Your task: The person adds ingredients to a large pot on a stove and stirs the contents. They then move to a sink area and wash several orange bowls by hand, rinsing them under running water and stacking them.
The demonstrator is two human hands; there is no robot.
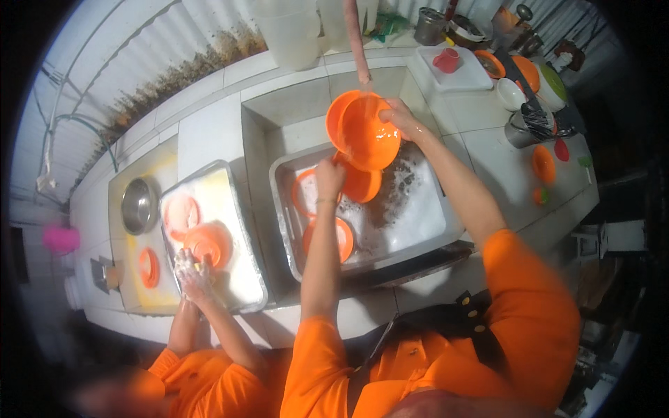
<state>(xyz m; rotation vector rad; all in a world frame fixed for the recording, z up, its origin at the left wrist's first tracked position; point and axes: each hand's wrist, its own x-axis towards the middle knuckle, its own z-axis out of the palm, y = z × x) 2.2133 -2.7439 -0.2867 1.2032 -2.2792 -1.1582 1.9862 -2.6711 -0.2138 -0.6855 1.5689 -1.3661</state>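
My right hand [402, 121] grips the rim of an orange plastic bowl [368, 138], tilted beneath running water from a pink hose [356, 42]. A second orange bowl [337, 112] sits behind it, overlapping at the left. My left hand [330, 177] grips the edge of a lower orange bowl [363, 187], partly hidden by the upper one. Below lies a large metal tray [418, 219] of cloudy water set in the tiled sink. Two orange rimmed pieces, an upper one [298, 196] and a lower one [345, 240], rest in it, partly behind my left forearm.
At left, a co-worker's soapy hands [194, 271] work at an orange item [211, 245] in a sudsy tray [243, 282]. Beyond stands a steel bowl [139, 206]. A red mug [447, 60] sits on a white tray [473, 78]; several dishes line the right counter [486, 151].
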